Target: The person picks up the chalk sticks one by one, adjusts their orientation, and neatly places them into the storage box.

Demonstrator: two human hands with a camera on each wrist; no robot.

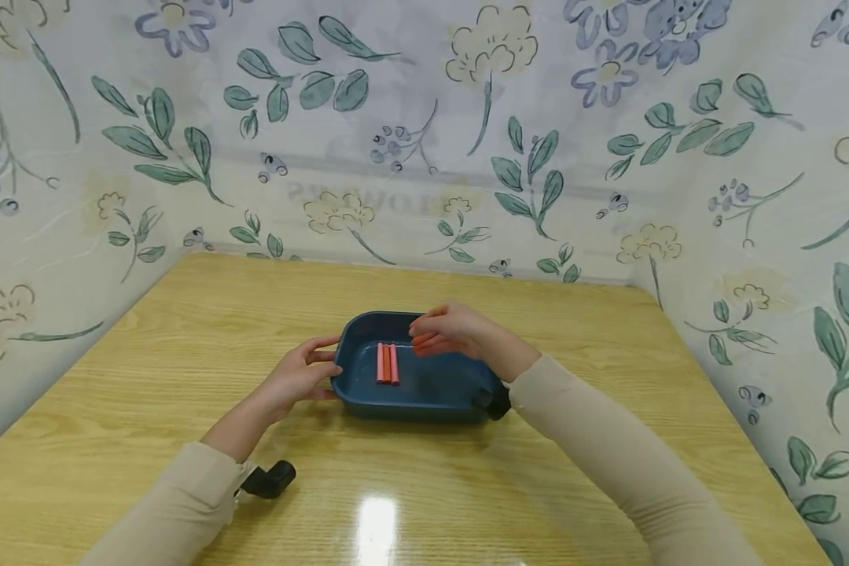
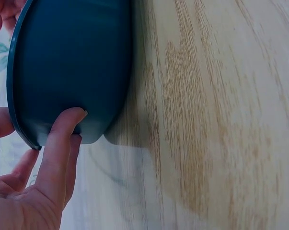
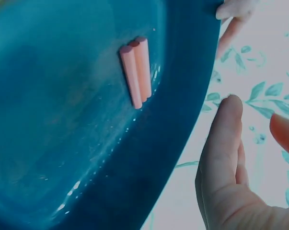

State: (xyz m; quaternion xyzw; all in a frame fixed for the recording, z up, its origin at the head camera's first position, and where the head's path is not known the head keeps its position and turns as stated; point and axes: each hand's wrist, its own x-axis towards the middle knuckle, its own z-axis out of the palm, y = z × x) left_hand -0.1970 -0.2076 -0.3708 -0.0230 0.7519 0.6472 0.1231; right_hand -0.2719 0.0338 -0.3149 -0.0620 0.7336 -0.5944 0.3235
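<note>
A dark blue plastic basin (image 1: 424, 410) with rounded corners stands on the table. Inside, toward its left end, three short chalk-like sticks (image 1: 387, 364) in pink and orange-red lie side by side, touching. My left hand (image 1: 293, 381) holds the basin's left end, a digit at the rim and others against the outer wall (image 2: 63, 62). Above the right part of the basin hovers my right hand (image 1: 456, 330), its fingers (image 3: 221, 148) loosely bent and the thumb apart. Nothing shows between them in the right wrist view, where the sticks (image 3: 137, 74) lie away from that hand.
The wooden table (image 1: 219, 314) surrounds the basin, with a bright reflection near its front. Floral-patterned cloth (image 1: 410, 157) stands behind and at both sides. A black wrist mount (image 1: 272, 479) is on the left sleeve, another (image 1: 494, 402) beside the right one, overlapping the basin's near right corner.
</note>
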